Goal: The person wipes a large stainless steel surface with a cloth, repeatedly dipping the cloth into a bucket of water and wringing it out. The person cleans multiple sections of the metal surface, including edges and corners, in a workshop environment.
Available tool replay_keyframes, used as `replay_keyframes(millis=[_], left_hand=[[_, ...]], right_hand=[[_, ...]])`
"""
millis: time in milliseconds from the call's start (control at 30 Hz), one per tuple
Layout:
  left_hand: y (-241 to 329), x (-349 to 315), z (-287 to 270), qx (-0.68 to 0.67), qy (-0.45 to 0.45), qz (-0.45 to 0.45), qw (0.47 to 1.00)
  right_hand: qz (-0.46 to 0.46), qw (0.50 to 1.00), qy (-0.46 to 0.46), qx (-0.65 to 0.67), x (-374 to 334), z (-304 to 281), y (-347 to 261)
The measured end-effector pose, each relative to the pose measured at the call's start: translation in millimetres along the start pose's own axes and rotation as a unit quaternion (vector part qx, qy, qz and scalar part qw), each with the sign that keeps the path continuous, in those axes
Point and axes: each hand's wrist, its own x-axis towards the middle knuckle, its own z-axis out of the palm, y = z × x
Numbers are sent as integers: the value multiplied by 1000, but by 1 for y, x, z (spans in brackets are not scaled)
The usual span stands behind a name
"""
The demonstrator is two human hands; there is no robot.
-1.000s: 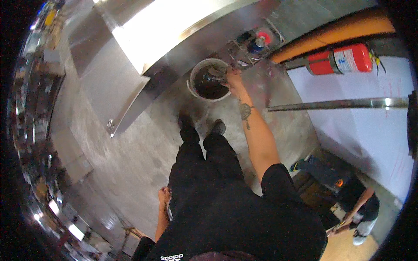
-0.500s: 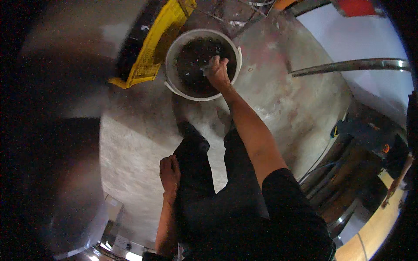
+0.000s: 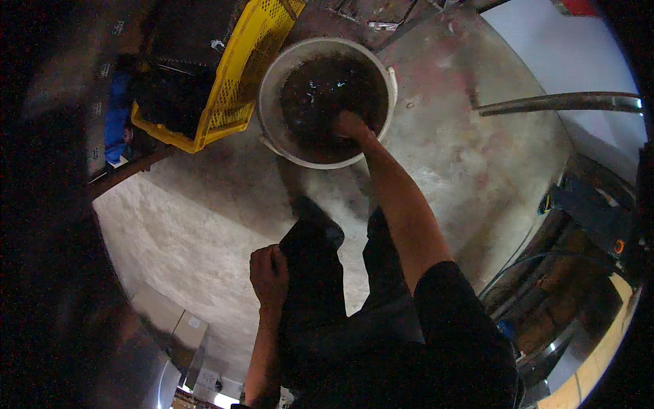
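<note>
A round pale bucket [image 3: 270, 102] stands on the floor in front of my feet, with dark, glinting liquid [image 3: 313, 88] inside. My right hand [image 3: 352, 127] reaches into it near the right side. Its fingers are under the dark surface, so what they touch or hold is hidden. The bucket's handle lies down against the outside of the rim. My left hand [image 3: 269, 274] rests at the outer side of my left knee, fingers curled in, and nothing shows in it.
A yellow perforated crate [image 3: 221, 95] with dark contents stands close to the bucket's left. Something blue [image 3: 117, 119] lies beyond it. A metal bar [image 3: 558, 103] and a white panel [image 3: 545, 48] are at the right. Cardboard boxes [image 3: 184, 334] stand at the lower left.
My right hand has gone down into the dark liquid; before, it was above the surface with something small and pale at its fingers. My left hand stays at the knee. The view has shifted slightly.
</note>
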Motion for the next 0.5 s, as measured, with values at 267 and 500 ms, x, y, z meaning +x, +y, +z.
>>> replay_keyframes(millis=[267,500], left_hand=[[15,-42,-12,-30,-34,-23,999],[38,-100,-75,-133,-2,-139,981]], right_hand=[[-52,687,99,718,-90,-84,-82],[56,598,99,793,-113,-134,-102]])
